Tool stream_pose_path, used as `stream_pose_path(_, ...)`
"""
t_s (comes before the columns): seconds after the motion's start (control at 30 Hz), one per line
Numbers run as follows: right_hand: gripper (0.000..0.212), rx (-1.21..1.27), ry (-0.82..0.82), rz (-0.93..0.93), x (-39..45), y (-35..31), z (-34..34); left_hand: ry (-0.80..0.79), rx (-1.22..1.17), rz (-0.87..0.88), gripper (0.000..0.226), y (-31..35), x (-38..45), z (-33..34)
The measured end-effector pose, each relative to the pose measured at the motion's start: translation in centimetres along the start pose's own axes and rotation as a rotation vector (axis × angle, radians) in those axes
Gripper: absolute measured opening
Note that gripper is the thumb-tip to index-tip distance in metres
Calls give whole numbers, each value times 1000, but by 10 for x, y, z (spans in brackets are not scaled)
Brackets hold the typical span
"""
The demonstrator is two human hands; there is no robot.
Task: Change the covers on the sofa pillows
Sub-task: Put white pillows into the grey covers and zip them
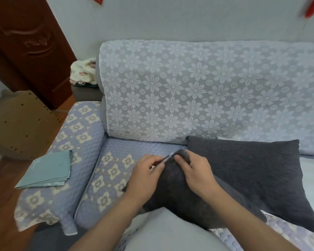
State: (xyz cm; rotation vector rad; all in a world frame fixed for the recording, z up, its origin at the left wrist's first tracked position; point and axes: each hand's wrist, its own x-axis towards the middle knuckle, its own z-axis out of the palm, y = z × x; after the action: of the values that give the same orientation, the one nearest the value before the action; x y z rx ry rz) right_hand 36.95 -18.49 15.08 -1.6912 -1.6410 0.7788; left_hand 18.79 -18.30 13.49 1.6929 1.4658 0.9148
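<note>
1. dark grey pillow [172, 189] stands on the sofa seat [116, 151] between a person's two hands, its top corner up by the fingertips.
2. left hand [145, 174] sits against the pillow's left edge, fingers curled, pinching a pale strip at the cover's opening.
3. right hand [196, 171] lies on the pillow's upper right side, fingers bent over the corner and gripping the fabric.
4. second dark grey pillow [252, 171] lies flat just behind and right of the first, touching it.
5. folded teal covers [47, 171] rest on the quilted armrest [76, 127], well left of both hands.
6. lace floral throw [198, 91] drapes the backrest.
</note>
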Motion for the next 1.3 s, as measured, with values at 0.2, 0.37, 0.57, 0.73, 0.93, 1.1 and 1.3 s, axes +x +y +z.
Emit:
stream_pose_path(0.2, 20, 372, -38, 213, -22, 9, 10, -27, -24, -221, 23, -6, -24, 15)
stream_pose_path(0.37, 13, 402, -34, 128, -26, 4, 8, -71, -141, -208, 14, 23, -17, 12)
stream_pose_path(0.57, 24, 390, 69, 1, -36, -1, 0, -71, -377, -362, 9, 32, -19, 16)
stream_pose_path(0.73, 17, 99, 164, -256, -36, 6, -1, -123, -559, -461, 34, 41, -16, 13)
stream_pose_path(0.93, 18, -128, 225, -596, -42, 13, -6, -333, -363, -254, 42, 31, -14, -2)
stream_pose_path(1.1, 11, -136, 144, -624, -43, 12, -5, -450, -334, -347, 58, 23, -11, -12)
stream_pose_path(1.3, 11, -67, 115, -502, -42, 6, -3, -333, -8, -263, 6, 34, -9, -22)
